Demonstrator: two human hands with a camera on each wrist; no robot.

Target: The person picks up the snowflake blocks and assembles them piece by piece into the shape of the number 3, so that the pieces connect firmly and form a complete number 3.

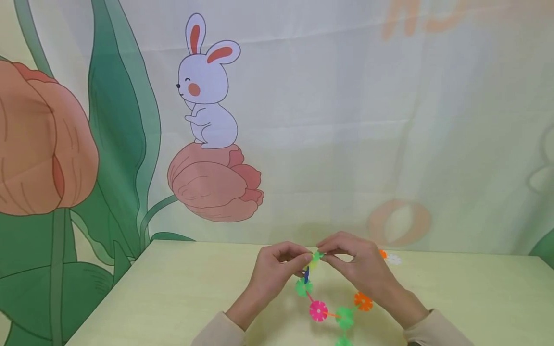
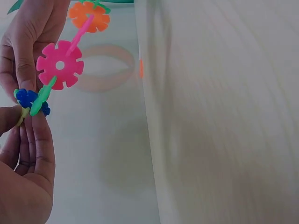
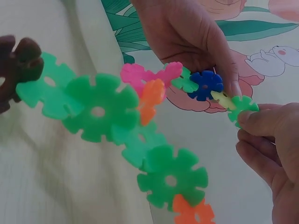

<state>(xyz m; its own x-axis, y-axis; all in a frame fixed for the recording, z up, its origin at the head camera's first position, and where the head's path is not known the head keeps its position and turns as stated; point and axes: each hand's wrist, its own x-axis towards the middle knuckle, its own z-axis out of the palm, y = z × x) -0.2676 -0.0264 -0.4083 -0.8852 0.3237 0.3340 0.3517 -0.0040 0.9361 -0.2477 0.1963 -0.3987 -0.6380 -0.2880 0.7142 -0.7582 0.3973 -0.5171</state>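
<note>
Both hands meet over the table, working at one end of a chain of slotted plastic snowflake discs. My left hand [image 1: 279,269] pinches the yellow disc [image 3: 222,100] between thumb and fingers. Between thumb and fingertips, my right hand [image 1: 363,264] holds a green disc [image 3: 243,111] at the yellow one's edge. From there the chain runs through a blue disc [image 3: 205,86], a green disc [image 1: 304,287] and a pink disc [image 1: 318,311]. Further along hang more green discs [image 3: 100,108] and an orange disc [image 1: 363,301]. Fingers partly cover the yellow disc.
A loose orange disc [image 1: 383,254] and a white disc [image 1: 394,259] lie on the pale table [image 1: 173,298] beyond my right hand. Behind the table's far edge hangs a cloth backdrop [image 1: 311,120] printed with a rabbit and tulips.
</note>
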